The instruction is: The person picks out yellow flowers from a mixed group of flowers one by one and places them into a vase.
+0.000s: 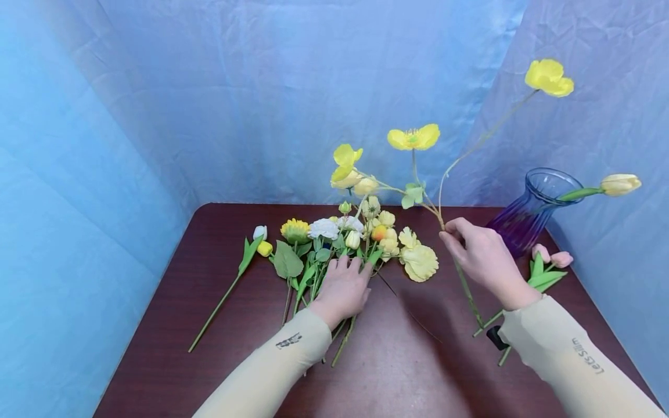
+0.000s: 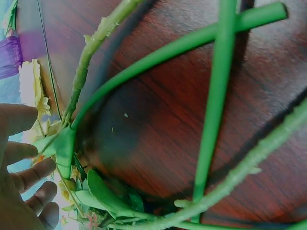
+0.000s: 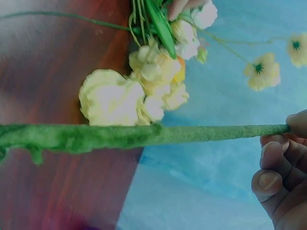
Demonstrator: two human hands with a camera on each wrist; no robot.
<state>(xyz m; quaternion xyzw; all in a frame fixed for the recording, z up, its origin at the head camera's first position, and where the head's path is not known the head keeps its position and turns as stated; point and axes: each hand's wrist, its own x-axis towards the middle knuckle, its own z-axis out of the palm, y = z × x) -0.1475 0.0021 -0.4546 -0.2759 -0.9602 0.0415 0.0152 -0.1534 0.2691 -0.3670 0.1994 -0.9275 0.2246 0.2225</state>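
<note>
My right hand [image 1: 481,255] pinches the green stem [image 3: 192,135] of a branching yellow poppy spray [image 1: 413,138] between thumb and fingers. The spray stands raised, its blooms spread above the table and its stem reaching down toward the right side. Over a pile of artificial flowers [image 1: 324,229] lies my left hand [image 1: 342,290], its fingers loosely extended across the stems and leaves. Nothing shows gripped in it in the left wrist view. The pile holds a sunflower [image 1: 295,230], white blooms and pale yellow flowers [image 1: 420,262].
A blue-purple glass vase [image 1: 528,215] with one cream tulip [image 1: 620,184] leaning out stands at the right back. Pink tulips [image 1: 561,259] lie before it. At the left lies a tulip stem [image 1: 214,313] with white and yellow heads. Blue cloth [image 1: 287,87] hangs behind the table.
</note>
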